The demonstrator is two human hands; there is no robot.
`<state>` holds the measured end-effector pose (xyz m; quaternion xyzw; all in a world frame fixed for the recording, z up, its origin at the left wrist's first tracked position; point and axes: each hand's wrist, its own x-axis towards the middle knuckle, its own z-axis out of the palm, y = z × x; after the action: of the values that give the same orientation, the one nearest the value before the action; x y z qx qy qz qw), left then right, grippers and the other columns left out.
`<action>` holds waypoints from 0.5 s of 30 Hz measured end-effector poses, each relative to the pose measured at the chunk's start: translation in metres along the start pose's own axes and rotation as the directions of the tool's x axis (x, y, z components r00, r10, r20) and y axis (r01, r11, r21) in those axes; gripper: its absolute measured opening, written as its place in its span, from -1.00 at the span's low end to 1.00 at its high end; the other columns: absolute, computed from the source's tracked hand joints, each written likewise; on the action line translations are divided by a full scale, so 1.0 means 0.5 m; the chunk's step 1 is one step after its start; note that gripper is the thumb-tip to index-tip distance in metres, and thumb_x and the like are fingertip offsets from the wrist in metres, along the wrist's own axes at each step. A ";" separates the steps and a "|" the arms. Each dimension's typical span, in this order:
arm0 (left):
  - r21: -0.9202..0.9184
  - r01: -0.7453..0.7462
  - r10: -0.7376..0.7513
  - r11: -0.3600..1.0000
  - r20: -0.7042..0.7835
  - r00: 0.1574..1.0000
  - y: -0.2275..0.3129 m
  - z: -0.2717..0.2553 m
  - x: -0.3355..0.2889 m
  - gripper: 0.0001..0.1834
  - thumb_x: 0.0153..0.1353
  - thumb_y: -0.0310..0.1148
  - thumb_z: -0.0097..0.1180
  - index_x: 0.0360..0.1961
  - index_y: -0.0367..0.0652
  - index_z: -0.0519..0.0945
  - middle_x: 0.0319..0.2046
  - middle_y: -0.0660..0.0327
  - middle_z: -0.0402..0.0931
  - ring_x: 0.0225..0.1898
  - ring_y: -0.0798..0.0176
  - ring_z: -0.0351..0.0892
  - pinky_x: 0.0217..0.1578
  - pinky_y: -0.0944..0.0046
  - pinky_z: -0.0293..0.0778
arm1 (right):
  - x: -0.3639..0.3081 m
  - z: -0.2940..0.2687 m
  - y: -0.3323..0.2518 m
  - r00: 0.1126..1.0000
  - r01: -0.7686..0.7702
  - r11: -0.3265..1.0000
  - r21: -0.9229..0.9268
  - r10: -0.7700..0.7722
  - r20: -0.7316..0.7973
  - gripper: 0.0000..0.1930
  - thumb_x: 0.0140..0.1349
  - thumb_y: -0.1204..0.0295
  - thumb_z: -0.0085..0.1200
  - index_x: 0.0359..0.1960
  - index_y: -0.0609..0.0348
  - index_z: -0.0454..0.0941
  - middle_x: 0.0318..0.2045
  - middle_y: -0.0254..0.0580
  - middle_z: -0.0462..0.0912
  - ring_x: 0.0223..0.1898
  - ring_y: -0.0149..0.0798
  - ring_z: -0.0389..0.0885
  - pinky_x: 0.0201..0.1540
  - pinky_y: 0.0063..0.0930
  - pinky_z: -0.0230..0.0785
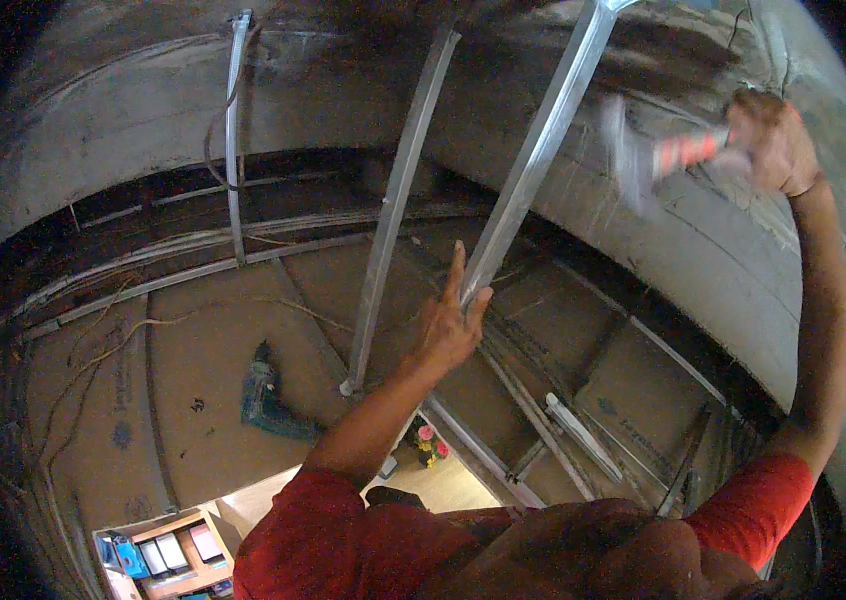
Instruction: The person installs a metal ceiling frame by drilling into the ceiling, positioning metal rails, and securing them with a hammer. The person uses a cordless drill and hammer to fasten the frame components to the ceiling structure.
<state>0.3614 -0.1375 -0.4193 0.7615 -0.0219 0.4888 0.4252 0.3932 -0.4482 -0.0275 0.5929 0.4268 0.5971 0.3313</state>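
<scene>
My right hand (771,142), raised at the upper right, is closed around the handle of a hammer (685,152). The handle is banded in red-orange, and the hammer's head is smeared by motion beside a long galvanised metal channel (541,145). That channel slants from the top of the view down to my left hand (449,328). My left thumb and fingers straddle its lower part, the index finger stretched along its side; the other fingers are partly hidden.
A second metal channel (398,220) slants to the left, a thinner one (235,130) beyond it. A green power drill (271,402) lies on the brown ceiling boards (203,340) among cables. Below, an opening shows a shelf (183,550) and flowers (430,445). Concrete (583,200) rises behind.
</scene>
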 end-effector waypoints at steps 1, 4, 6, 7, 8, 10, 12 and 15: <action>0.018 -0.026 0.026 1.000 -0.018 1.000 0.000 0.000 -0.001 -0.19 0.38 -0.03 -0.02 0.50 0.09 -0.15 -0.17 -0.29 0.59 -0.30 -0.44 0.59 -0.34 -0.15 0.53 | 0.007 -0.008 0.005 0.997 -0.080 0.995 0.052 0.081 -0.007 -0.48 0.20 -0.06 0.06 -0.12 0.19 0.54 -0.20 0.15 0.63 -0.14 0.23 0.62 -0.15 -0.05 0.48; -0.010 -0.004 0.004 1.000 0.002 1.000 0.013 -0.003 -0.003 -0.18 0.38 -0.03 -0.03 0.50 0.10 -0.15 -0.14 -0.30 0.58 -0.28 -0.45 0.59 -0.32 -0.16 0.53 | 0.002 -0.034 -0.043 0.825 -0.565 0.814 0.139 0.552 0.121 -0.45 0.16 -0.06 0.12 -0.13 0.24 0.54 -0.20 0.20 0.63 -0.15 0.24 0.61 -0.17 -0.04 0.49; -0.029 0.004 -0.004 1.000 0.001 1.000 0.012 0.004 -0.003 -0.19 0.38 -0.03 -0.02 0.50 0.09 -0.15 -0.11 -0.30 0.56 -0.25 -0.45 0.58 -0.29 -0.16 0.53 | -0.012 -0.031 -0.035 0.981 -0.196 0.976 0.097 0.194 0.029 -0.43 0.17 -0.06 0.13 -0.10 0.28 0.52 -0.19 0.22 0.63 -0.16 0.23 0.62 -0.17 -0.04 0.49; -0.031 0.005 -0.005 1.000 -0.004 1.000 0.011 0.004 -0.001 -0.19 0.38 -0.03 -0.02 0.50 0.09 -0.15 -0.09 -0.30 0.56 -0.23 -0.45 0.58 -0.27 -0.16 0.54 | -0.009 -0.017 -0.028 0.995 -0.087 0.992 0.090 0.091 -0.035 -0.44 0.18 -0.05 0.12 -0.11 0.28 0.51 -0.22 0.20 0.63 -0.19 0.23 0.62 -0.18 -0.04 0.49; -0.038 0.010 -0.010 0.999 0.000 1.000 0.012 0.002 -0.001 -0.19 0.38 -0.04 -0.02 0.50 0.09 -0.15 -0.08 -0.31 0.55 -0.22 -0.45 0.57 -0.26 -0.16 0.54 | -0.006 -0.006 -0.021 0.995 0.021 0.997 0.068 -0.015 -0.100 -0.45 0.19 -0.04 0.12 -0.11 0.28 0.50 -0.25 0.18 0.63 -0.21 0.23 0.62 -0.19 -0.03 0.49; -0.052 0.022 -0.021 0.998 0.012 1.000 0.014 -0.002 -0.003 -0.18 0.37 -0.05 -0.01 0.50 0.08 -0.14 -0.06 -0.31 0.54 -0.18 -0.46 0.57 -0.23 -0.16 0.54 | 0.008 0.018 0.002 0.983 0.005 0.999 0.039 0.002 -0.186 -0.46 0.20 -0.03 0.13 -0.14 0.28 0.47 -0.32 0.15 0.63 -0.26 0.23 0.62 -0.20 -0.02 0.48; 0.003 0.060 -0.060 0.998 0.039 0.997 0.018 -0.006 -0.003 -0.18 0.37 -0.05 -0.01 0.50 0.09 -0.15 -0.06 -0.31 0.54 -0.18 -0.45 0.57 -0.22 -0.16 0.53 | 0.015 0.027 0.009 0.858 -0.502 0.857 0.121 0.510 -0.055 -0.48 0.19 -0.05 0.14 -0.19 0.23 0.45 -0.40 0.11 0.59 -0.30 0.22 0.62 -0.22 -0.03 0.49; -0.003 0.031 -0.031 1.000 0.026 0.999 0.021 -0.009 0.003 -0.18 0.38 -0.04 -0.02 0.50 0.09 -0.15 -0.06 -0.32 0.54 -0.18 -0.45 0.56 -0.21 -0.15 0.53 | -0.019 0.031 -0.024 0.921 -0.365 0.915 0.173 0.382 -0.078 -0.51 0.19 0.01 0.11 -0.20 0.28 0.46 -0.29 0.17 0.57 -0.21 0.24 0.56 -0.21 -0.07 0.44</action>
<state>0.3542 -0.1405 -0.4111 0.7673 -0.0168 0.4721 0.4337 0.4078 -0.4500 -0.0436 0.6538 0.3682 0.6461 0.1398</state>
